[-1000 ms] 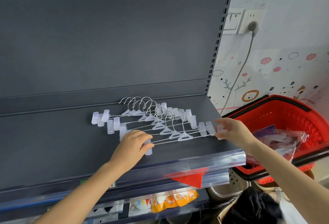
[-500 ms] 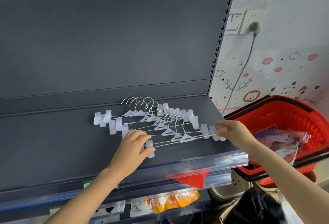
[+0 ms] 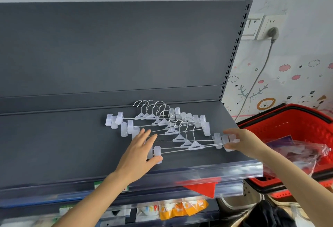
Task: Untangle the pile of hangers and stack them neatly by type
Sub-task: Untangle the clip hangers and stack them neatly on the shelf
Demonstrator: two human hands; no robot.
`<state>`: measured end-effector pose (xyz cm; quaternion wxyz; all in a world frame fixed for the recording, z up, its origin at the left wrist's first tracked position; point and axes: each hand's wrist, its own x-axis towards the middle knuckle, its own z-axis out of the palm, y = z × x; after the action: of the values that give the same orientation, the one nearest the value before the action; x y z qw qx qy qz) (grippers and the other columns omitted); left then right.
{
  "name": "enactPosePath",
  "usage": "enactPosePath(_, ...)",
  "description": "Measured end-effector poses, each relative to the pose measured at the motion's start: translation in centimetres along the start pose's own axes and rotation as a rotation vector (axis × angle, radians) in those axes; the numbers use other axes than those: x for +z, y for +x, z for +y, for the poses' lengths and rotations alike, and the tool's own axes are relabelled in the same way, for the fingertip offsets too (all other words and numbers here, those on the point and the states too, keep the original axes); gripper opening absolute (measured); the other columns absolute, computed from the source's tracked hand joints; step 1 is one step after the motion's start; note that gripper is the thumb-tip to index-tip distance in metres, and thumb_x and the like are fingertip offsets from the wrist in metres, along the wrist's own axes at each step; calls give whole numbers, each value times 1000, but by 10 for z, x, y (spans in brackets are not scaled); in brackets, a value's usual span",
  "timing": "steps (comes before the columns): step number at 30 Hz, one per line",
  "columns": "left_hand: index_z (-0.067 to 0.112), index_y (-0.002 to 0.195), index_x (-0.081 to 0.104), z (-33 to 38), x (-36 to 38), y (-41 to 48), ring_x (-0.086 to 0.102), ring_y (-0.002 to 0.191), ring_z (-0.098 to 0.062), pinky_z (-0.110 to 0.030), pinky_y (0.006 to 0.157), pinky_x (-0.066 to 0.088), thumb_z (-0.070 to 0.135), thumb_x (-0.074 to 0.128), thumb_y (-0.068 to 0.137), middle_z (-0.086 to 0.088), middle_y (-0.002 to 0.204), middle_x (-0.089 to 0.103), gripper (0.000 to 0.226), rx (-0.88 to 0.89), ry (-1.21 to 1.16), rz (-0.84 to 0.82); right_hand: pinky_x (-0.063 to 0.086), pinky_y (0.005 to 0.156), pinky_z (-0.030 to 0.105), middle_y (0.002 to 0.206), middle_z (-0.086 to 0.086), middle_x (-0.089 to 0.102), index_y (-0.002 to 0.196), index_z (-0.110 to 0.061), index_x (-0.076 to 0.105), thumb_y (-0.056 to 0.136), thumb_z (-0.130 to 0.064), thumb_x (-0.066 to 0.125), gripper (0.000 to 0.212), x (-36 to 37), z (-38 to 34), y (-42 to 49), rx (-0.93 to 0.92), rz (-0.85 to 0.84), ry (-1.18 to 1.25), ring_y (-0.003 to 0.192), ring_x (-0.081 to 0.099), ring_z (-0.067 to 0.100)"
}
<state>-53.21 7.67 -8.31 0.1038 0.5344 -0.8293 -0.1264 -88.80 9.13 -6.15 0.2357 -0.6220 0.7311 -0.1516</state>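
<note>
On the dark grey shelf (image 3: pixel 63 145) the clip hangers (image 3: pixel 178 139) are lying flat in a fanned, overlapping row. Their long bars are running left to right, roughly along the shelf's front edge, and their wire hooks are pointing away toward the upright back panel (image 3: pixel 108 50). The row is sitting in the right half of the shelf, stepping from the back panel toward the front edge as it goes right. Bare shelf surface is lying open to its left, and a narrower band is lying between the nearest bar and the clear price strip (image 3: pixel 225 171) along the front edge. The right-hand clips are reaching close to the shelf's right edge. Beyond that edge a red basket (image 3: pixel 288 125) is standing, holding a crinkled clear plastic bag (image 3: pixel 302 151) whose contents cannot be made out. The left hand (image 3: pixel 138 152) is resting over the left ends of the nearer bars with fingers straight and spread, its thumb touching the nearest left clip (image 3: pixel 157 152); it is clasping nothing. The right hand (image 3: pixel 246 142) is pinching the cluster of right-end clips on the nearest hangers between curled fingers and thumb. Orange packets (image 3: pixel 182 207) are showing on a lower shelf, blurred.
</note>
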Motion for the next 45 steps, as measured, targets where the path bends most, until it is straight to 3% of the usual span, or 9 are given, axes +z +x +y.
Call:
enactPosePath(2,29,151,11,0,0,0,-20,141,-4,-31,117,3,64,40,88,8,160,-4,78,4,15,-12,45,91,26,128,0,59,132,-22,53,81,-25,72,54,0,-1,0,-9,-9,-21,111,56,18)
enactPosePath(6,30,151,9,0,-4,1,-26,135,-2,-29,114,-9,86,-6,65,5,159,-6,104,20,37,2,45,89,25,124,-1,62,128,-23,57,80,-27,73,51,-4,0,-2,-19,10,-10,106,58,15)
enactPosePath(9,30,151,9,-4,-5,3,-26,133,-1,-29,114,-9,88,-18,57,5,160,-6,113,6,52,-2,47,88,27,118,3,65,126,-18,58,80,-23,73,49,-9,1,-2,5,27,42,101,60,16)
enactPosePath(27,23,152,6,-4,1,12,-27,135,-6,-33,116,-11,83,-27,58,2,160,-9,116,-7,162,-26,45,79,23,117,0,64,122,-22,62,78,-22,74,45,-2,-5,4,36,-10,37,98,58,16)
enactPosePath(30,23,152,6,-3,0,13,-26,138,-8,-34,116,-11,82,-27,58,2,160,-8,115,-10,171,-23,46,83,23,119,-1,63,124,-20,60,80,-25,72,46,-5,-8,9,17,-33,38,100,57,13)
enactPosePath(36,22,152,5,14,-10,22,-20,143,-11,-30,114,-14,78,-10,68,2,160,-9,102,53,164,-13,49,90,27,116,3,67,122,-13,61,85,-26,66,39,-16,-27,25,12,21,103,97,63,16)
enactPosePath(40,20,152,6,27,-15,38,-17,145,-14,-30,114,-12,74,0,72,0,160,-7,96,119,184,-39,51,80,26,114,1,67,119,-14,62,87,-23,63,33,-11,-52,41,-35,12,97,94,62,15)
enactPosePath(42,19,152,6,28,-14,45,-16,145,-15,-31,114,-11,74,-1,72,-1,160,-5,98,125,204,-52,53,75,27,113,2,67,118,-15,60,87,-28,64,34,-5,-59,49,-35,10,79,94,62,18)
enactPosePath(45,17,152,4,29,-10,48,-15,146,-15,-32,115,-10,76,-3,69,-2,160,-7,103,102,224,-85,52,81,36,107,10,65,114,-7,57,82,-41,67,47,3,-65,60,43,24,40,97,61,27)
